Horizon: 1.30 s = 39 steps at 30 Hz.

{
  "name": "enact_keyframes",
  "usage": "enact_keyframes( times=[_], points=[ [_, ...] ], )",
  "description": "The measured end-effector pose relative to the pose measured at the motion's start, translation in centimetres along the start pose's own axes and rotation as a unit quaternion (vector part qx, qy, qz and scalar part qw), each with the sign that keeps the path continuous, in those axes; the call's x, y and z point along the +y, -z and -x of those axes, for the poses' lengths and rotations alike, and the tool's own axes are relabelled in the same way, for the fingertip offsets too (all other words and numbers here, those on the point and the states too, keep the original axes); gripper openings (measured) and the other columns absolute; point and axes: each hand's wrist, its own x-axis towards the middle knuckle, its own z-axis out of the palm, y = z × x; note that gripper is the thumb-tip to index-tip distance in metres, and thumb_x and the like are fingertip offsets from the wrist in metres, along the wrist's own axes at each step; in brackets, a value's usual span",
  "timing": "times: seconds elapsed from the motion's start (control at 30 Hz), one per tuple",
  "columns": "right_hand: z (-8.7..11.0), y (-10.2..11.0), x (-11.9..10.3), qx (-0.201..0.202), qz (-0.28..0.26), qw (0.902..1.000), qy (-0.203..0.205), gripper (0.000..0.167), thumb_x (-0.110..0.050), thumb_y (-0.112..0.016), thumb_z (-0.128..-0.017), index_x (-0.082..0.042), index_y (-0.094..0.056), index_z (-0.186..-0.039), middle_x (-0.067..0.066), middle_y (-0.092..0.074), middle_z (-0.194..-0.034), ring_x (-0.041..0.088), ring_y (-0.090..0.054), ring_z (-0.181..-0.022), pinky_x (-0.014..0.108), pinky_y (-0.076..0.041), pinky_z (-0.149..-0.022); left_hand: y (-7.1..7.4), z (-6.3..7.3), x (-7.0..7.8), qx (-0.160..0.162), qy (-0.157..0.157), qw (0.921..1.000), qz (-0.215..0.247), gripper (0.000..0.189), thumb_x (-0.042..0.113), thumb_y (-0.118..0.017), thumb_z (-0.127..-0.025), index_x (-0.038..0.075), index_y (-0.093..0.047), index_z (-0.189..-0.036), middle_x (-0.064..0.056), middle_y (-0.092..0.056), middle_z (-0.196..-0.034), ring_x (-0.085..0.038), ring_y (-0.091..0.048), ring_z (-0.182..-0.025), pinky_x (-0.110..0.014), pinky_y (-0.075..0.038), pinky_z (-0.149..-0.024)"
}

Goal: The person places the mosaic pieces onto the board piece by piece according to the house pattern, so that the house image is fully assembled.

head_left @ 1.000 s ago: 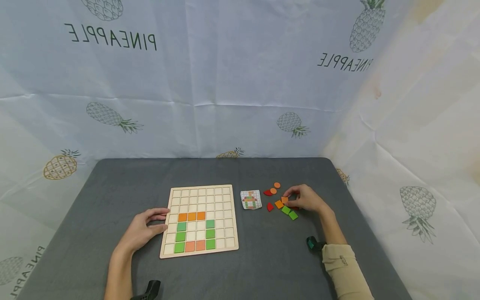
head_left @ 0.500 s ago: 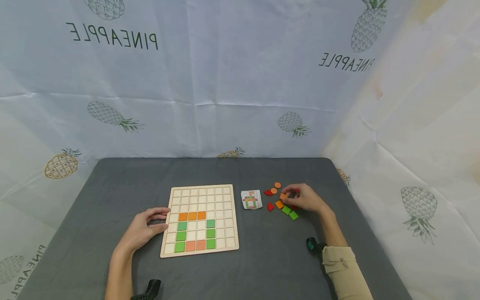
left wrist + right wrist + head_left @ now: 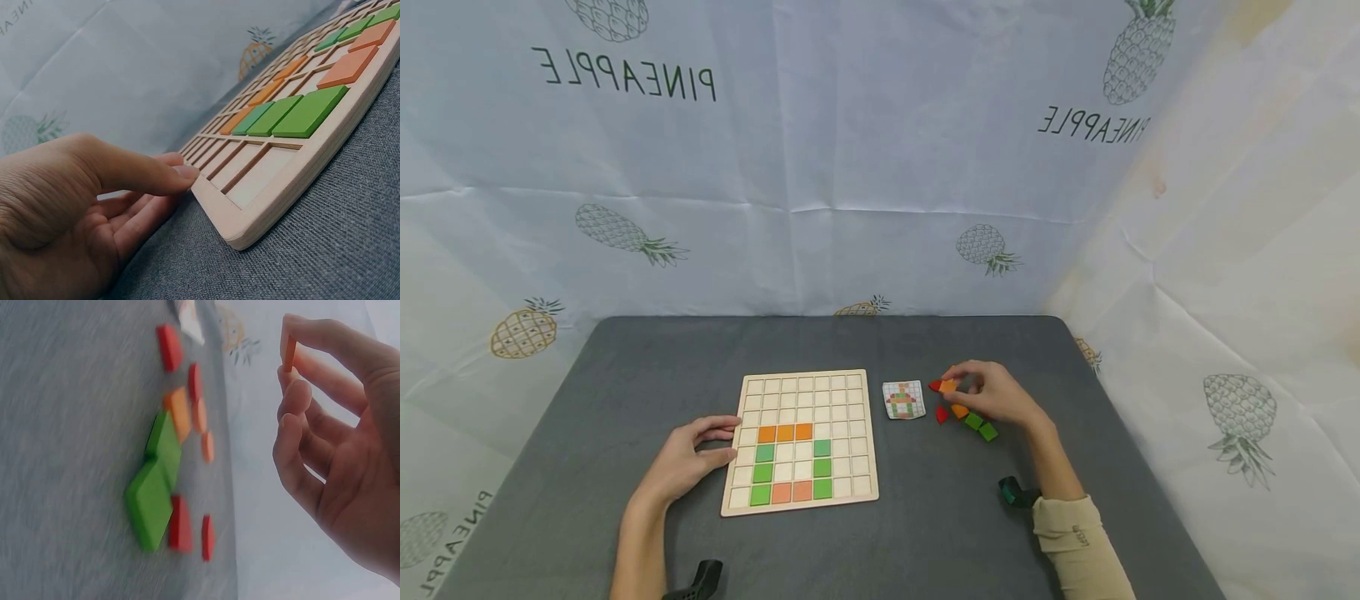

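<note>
My left hand [image 3: 677, 462] lies at the left edge of a wooden grid board [image 3: 842, 425], its thumb and fingertips touching the rim. In the left wrist view the thumb [image 3: 147, 172] is nearly straight against the frame. Orange, green and salmon square tiles sit in several cells of the board. My right hand [image 3: 1003, 396] pinches an orange square tile [image 3: 289, 355] between thumb and fingertips, raised over the loose pieces. Below it lie two green tiles [image 3: 150, 503], another orange tile [image 3: 177, 414], orange discs [image 3: 199, 415] and several red pieces [image 3: 169, 347].
A small pattern card [image 3: 903, 400] lies between the board and the loose pieces. All rest on a grey cloth-covered table [image 3: 820, 550]. White curtains with pineapple prints [image 3: 872, 167] rise behind and at the sides.
My right hand has lifted the orange square tile and carried it leftward, over the orange discs. My left hand and the board have stayed in place.
</note>
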Motion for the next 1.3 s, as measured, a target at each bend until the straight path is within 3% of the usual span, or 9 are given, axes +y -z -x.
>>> enact_keyframes(
  times=[0.27, 0.5, 0.67, 0.87, 1.3],
  points=[
    [-0.9, -1.6, -1.9, 0.009, -0.018, 0.9993, 0.032, 0.030, -0.022, -0.084, -0.097, -0.011, -0.078, -0.124, 0.010, -0.073, -0.109, 0.014, -0.060, -0.063, 0.026, -0.051, -0.056, -0.1, 0.2, 0.0, 0.006, 0.001, 1.0000, 0.002, 0.056, 0.007, -0.083, -0.093, 0.000, -0.065, -0.145, -0.019, -0.070, -0.138, -0.016, -0.068, -0.113, -0.018, -0.056, -0.086],
    [-1.8, -3.3, -3.4, 0.010, 0.000, 0.9983, 0.057, 0.030, -0.024, -0.086, -0.095, -0.014, -0.079, -0.122, 0.003, -0.074, -0.104, 0.005, -0.055, -0.060, 0.026, -0.050, -0.055, -0.2, 0.1, 0.0, 0.007, 0.000, 1.0000, 0.003, 0.057, 0.007, -0.083, -0.092, 0.000, -0.065, -0.145, -0.019, -0.070, -0.138, -0.017, -0.068, -0.114, -0.018, -0.057, -0.086],
    [-2.3, -4.6, -4.5, 0.009, 0.016, 0.9977, 0.066, 0.030, -0.027, -0.087, -0.094, -0.017, -0.079, -0.121, 0.000, -0.073, -0.103, 0.006, -0.057, -0.061, 0.026, -0.049, -0.054, -0.3, 0.0, 0.1, 0.007, 0.000, 1.0000, -0.001, 0.057, 0.007, -0.084, -0.092, 0.000, -0.065, -0.145, -0.020, -0.069, -0.140, -0.021, -0.068, -0.116, -0.018, -0.056, -0.086],
    [-2.9, -6.5, -5.4, -0.014, 0.026, 0.9960, 0.084, 0.030, -0.031, -0.088, -0.093, -0.018, -0.079, -0.120, -0.002, -0.074, -0.103, 0.001, -0.059, -0.068, 0.024, -0.053, -0.063, -0.4, 0.1, 0.1, 0.009, 0.002, 0.9999, -0.007, 0.056, 0.007, -0.084, -0.092, 0.001, -0.066, -0.144, -0.019, -0.070, -0.139, -0.022, -0.068, -0.116, -0.018, -0.055, -0.086],
    [-5.3, -10.1, -7.6, -0.064, 0.062, 0.9893, 0.115, 0.029, -0.032, -0.086, -0.095, -0.018, -0.080, -0.121, -0.003, -0.076, -0.104, 0.005, -0.057, -0.065, 0.019, -0.049, -0.062, -0.2, 0.1, 0.1, 0.008, 0.003, 1.0000, -0.004, 0.056, 0.007, -0.083, -0.092, 0.000, -0.065, -0.145, -0.020, -0.070, -0.139, -0.021, -0.068, -0.116, -0.017, -0.056, -0.087]
  ],
)
